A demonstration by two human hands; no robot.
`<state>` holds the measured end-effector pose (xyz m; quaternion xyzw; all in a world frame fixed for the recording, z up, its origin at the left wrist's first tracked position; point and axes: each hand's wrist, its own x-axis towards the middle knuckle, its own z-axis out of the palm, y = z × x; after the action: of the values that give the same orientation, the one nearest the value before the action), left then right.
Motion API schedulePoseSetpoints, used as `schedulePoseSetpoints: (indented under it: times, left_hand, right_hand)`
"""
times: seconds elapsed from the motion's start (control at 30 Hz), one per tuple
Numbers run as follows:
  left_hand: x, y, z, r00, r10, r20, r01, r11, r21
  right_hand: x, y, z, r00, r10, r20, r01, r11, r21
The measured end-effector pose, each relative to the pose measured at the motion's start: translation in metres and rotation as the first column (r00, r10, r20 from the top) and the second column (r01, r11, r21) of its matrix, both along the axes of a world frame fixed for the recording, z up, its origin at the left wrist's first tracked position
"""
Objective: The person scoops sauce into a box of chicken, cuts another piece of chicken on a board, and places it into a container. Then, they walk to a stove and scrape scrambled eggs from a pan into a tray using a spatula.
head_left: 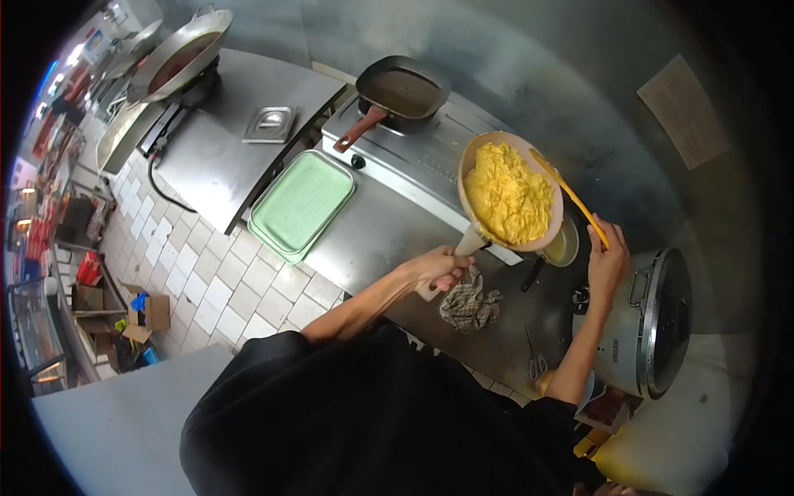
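Observation:
My left hand [440,268] grips the pale handle of a beige frying pan [499,145] that is lifted and tilted, full of yellow scrambled egg [507,198]. My right hand [606,263] holds an orange spatula [569,193] whose blade rests at the pan's upper right rim by the egg. Under the pan's lower edge sits a small pot [565,246] with yellowish contents, partly hidden by the pan.
A black square pan [403,93] with a brown handle sits on the burner behind. A green tray [301,203], a checked cloth [469,302], tongs [534,355] and a large metal rice cooker [653,324] lie around. A wok [178,59] stands far left.

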<state>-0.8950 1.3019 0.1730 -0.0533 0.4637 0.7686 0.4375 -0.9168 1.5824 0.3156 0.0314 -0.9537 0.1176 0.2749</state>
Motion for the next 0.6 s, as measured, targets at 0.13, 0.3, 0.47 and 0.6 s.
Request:
schedulePoseSetpoints:
  times: [0.13,0.3,0.47,0.6]
  left_hand:
    - [0.052,-0.051,0.008,0.997,-0.019,0.07,0.026,0.996,-0.088]
    - [0.114,-0.12,0.017,0.976,-0.091,0.196,0.092,0.996,0.003]
    - [0.164,-0.205,0.032,0.958,-0.03,0.287,0.056,0.995,-0.083]
    - [0.192,-0.281,0.051,0.94,0.037,0.338,0.01,0.991,-0.136]
  right_hand:
    - [0.01,-0.018,0.002,0.987,0.135,0.083,-0.12,0.98,-0.157]
    - [0.029,-0.059,-0.007,0.972,0.232,0.039,-0.218,0.95,-0.223]
    - [0.058,-0.119,-0.02,0.956,0.293,0.022,-0.262,0.885,-0.385]
    - [0.093,-0.186,-0.039,0.963,0.267,0.027,-0.22,0.844,-0.49]
